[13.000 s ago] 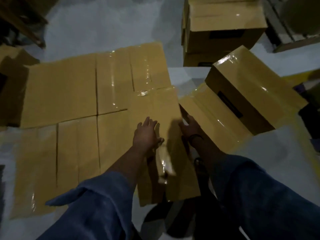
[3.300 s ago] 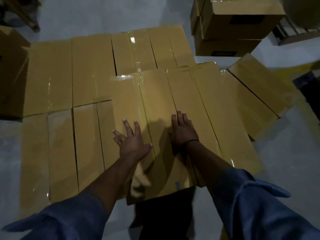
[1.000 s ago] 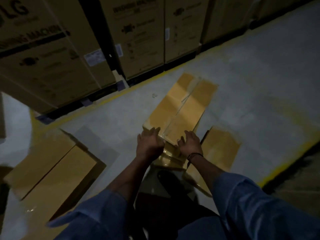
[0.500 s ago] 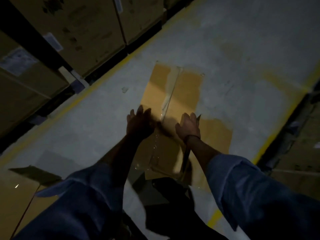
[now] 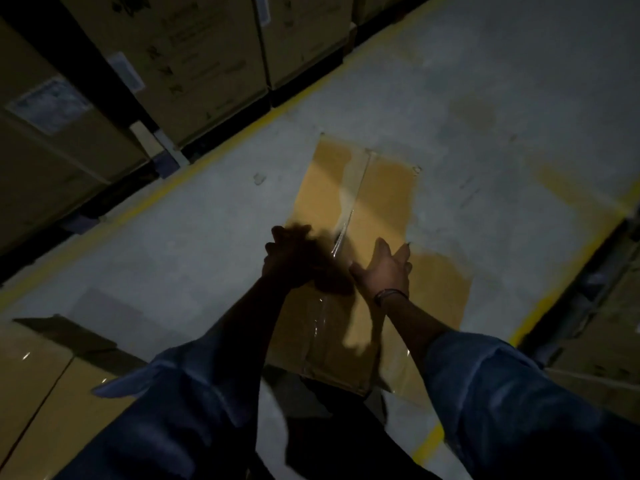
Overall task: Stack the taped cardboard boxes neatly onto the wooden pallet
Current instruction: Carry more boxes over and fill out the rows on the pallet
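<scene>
Grey concrete floor (image 5: pixel 207 244), yellow line (image 5: pixel 145 199), taped cardboard box (image 5: pixel 377 195) on it, more boxes (image 5: pixel 34 393) lower left.

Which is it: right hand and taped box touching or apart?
Cannot tell: the head view shows the right hand over the taped box; dimness hides contact.

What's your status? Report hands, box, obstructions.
Left hand blurred at left edge of the taped cardboard box, grip unclear. Right hand open at its right edge. No pallet in view. Second box lies close on the right.
</scene>
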The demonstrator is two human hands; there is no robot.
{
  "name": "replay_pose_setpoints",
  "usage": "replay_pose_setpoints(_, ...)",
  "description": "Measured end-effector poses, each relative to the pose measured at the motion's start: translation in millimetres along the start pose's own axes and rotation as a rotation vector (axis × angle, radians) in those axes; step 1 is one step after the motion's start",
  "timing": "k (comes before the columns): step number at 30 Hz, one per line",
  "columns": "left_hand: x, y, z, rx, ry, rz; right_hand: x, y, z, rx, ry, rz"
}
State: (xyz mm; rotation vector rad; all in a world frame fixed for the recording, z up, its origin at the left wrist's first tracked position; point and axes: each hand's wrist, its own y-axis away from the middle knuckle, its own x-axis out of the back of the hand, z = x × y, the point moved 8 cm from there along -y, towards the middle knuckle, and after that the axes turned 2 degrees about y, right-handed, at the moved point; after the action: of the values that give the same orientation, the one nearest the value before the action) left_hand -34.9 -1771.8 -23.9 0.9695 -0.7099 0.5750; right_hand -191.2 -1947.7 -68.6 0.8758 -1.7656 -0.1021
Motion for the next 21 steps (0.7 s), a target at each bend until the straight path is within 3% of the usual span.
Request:
replay_pose_setpoints(6, 10, 92, -42, -0.018, -0.034, 0.097, 0, 82, -29, 0.322, 0.126, 0.01)
replay_pose_setpoints(13, 19, 273, -104, 0.192, 0.062, 0.308, -7, 215, -61, 0.584, 0.324, 0.004)
replay_pose_setpoints(21, -41, 531, -163, 0.454, 0.078, 0.517, -26, 432, -49, 0.991, 0.416, -0.031)
